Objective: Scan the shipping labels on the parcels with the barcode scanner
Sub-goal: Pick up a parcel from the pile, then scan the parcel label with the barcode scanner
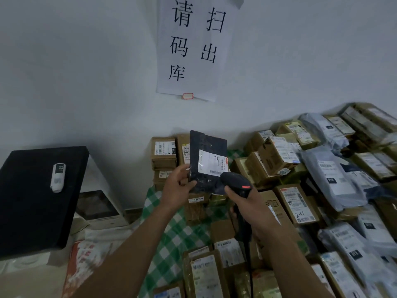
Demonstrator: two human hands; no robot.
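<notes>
My left hand [177, 186] grips the lower left edge of a dark flat parcel [205, 147] and holds it upright above the table. A white shipping label [212, 163] faces me on its lower right part. My right hand [247, 206] grips the handle of a black barcode scanner [235, 181]. The scanner's head sits just below and right of the label, pointing at it, with a red light showing on top. Its cable hangs down past my right forearm.
Several cardboard boxes [297, 203] and grey plastic mailers [332, 175] with labels are heaped at the right and front. Stacked boxes [164, 152] stand against the wall. A green checked cloth [169, 231] covers the table. At left is a black box [36, 201] with a white device [58, 177] on it.
</notes>
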